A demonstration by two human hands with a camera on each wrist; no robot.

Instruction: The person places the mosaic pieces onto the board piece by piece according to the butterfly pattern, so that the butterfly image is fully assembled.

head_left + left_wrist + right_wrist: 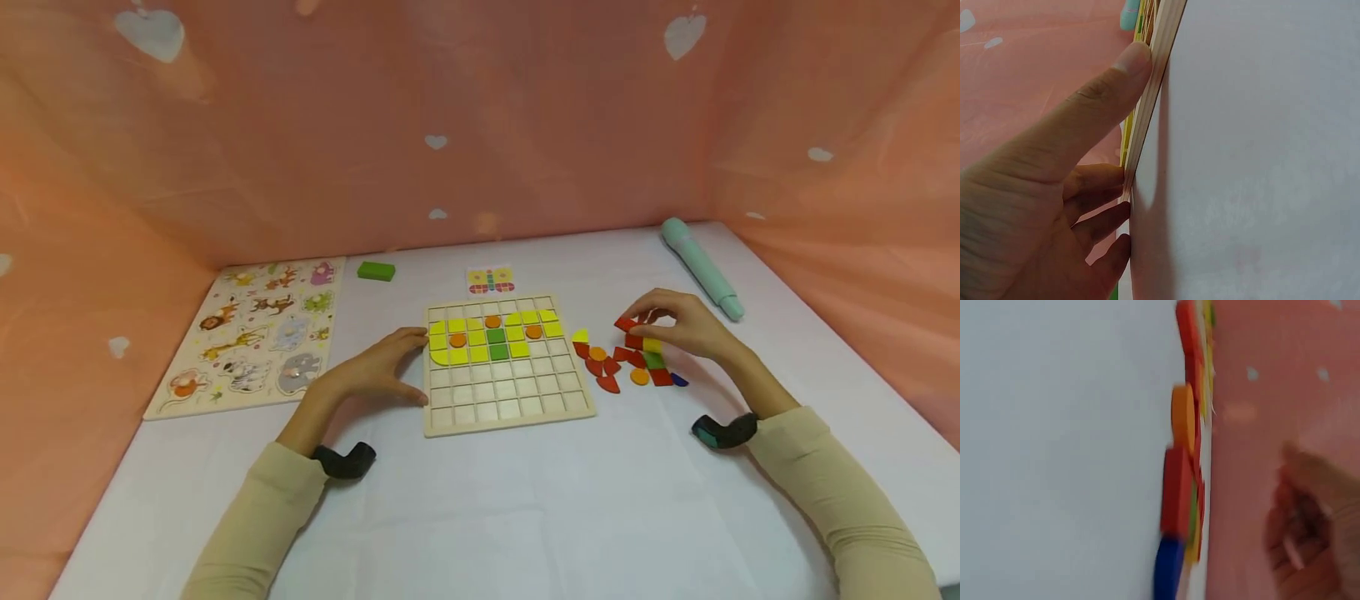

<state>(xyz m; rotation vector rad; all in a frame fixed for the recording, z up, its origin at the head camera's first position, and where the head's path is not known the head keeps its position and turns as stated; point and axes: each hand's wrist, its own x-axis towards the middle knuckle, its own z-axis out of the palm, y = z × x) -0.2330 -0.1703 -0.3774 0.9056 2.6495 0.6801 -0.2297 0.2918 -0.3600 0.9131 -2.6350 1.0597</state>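
Behind white tabletop (495,483), pink curtain (525,125).

The left arm (251,521) extends from the lower left to the left hand (375,367), left of centre, thumb spread from its fingers, and the right arm (836,496) from the lower right to the right hand (686,325), fingers bent.

no readable text, no legible labels, brands, numbers or signs
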